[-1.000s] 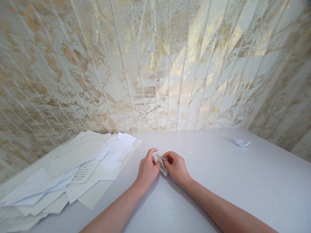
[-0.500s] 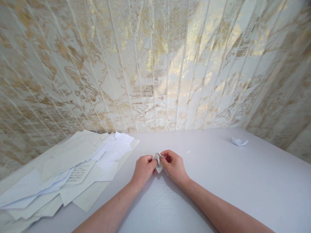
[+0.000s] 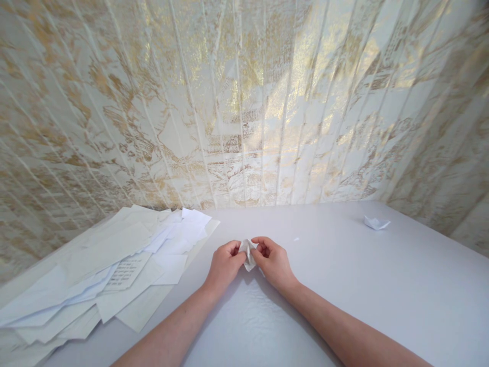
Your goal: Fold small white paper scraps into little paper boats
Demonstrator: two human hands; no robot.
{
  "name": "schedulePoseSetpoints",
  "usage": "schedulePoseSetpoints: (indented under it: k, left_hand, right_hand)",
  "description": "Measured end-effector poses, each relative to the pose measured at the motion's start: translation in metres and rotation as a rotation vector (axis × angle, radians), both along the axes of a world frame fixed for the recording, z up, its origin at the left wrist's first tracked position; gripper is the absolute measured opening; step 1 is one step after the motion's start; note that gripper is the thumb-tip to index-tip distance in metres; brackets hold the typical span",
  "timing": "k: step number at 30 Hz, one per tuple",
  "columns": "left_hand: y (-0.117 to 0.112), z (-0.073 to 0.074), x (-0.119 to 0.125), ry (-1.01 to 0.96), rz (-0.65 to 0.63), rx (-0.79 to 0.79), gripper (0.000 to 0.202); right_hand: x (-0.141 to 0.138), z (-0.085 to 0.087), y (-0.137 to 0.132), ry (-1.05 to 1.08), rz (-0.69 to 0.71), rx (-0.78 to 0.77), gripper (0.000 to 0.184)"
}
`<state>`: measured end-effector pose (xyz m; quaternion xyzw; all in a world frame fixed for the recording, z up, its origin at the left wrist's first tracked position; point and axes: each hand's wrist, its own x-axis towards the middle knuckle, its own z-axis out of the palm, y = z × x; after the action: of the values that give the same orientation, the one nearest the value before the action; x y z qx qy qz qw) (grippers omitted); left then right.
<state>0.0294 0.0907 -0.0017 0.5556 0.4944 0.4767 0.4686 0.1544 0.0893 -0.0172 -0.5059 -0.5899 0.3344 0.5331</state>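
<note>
Along the left edge of the desk [image 3: 382, 295] lay a loose pile of paper sheets [image 3: 107, 265], fanned over one another. One sheet carried lines of print, and the far end of the pile reached the back left corner under the gold-patterned wall [image 3: 244, 102].

Just right of the pile, about the middle of the desk, your left hand [image 3: 223, 265] was curled, with thumb and forefinger pinched on the left side of a small folded paper piece [image 3: 248, 253]. The piece stood crumpled and roughly upright between your two hands. I could not tell whether its lower tip touched the desk.

Your right hand [image 3: 273, 262] met it from the other side, its fingertips clamped on the right side of the same piece and its knuckles close to those of the left.

Farther right, a tiny white scrap [image 3: 296, 239] lay apart on the bare surface. Well beyond it, near the back right corner, sat a small folded paper boat [image 3: 376, 223].
</note>
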Motion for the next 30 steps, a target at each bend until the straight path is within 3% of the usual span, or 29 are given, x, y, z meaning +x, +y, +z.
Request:
schedulePoseSetpoints:
  k: [5,11,16,22,30]
  left_hand:
    - [0.0033,0.0005,0.0002,-0.312,-0.113,-0.122,0.032]
    - [0.0064,-0.0017,-0.0047,-0.510,-0.251,-0.302,0.028]
    - [0.0058,-0.0037,-0.0035,-0.578,-0.317,-0.354,0.027]
    - [0.0051,-0.0046,-0.0013,-0.612,-0.311,-0.355,0.027]
    - [0.0004,0.0022,0.0008,-0.646,-0.348,-0.373,0.028]
  right_hand:
    - [0.0031,0.0010,0.0013,0.058,0.027,-0.025,0.020]
    - [0.0039,0.0027,-0.0012,0.077,0.051,-0.025,0.020]
    - [0.0018,0.0039,-0.0038,0.057,0.030,-0.006,0.015]
    - [-0.0010,0.0065,-0.0078,0.029,0.002,0.007,0.013]
    - [0.0005,0.0082,-0.0070,0.021,-0.028,0.041,0.014]
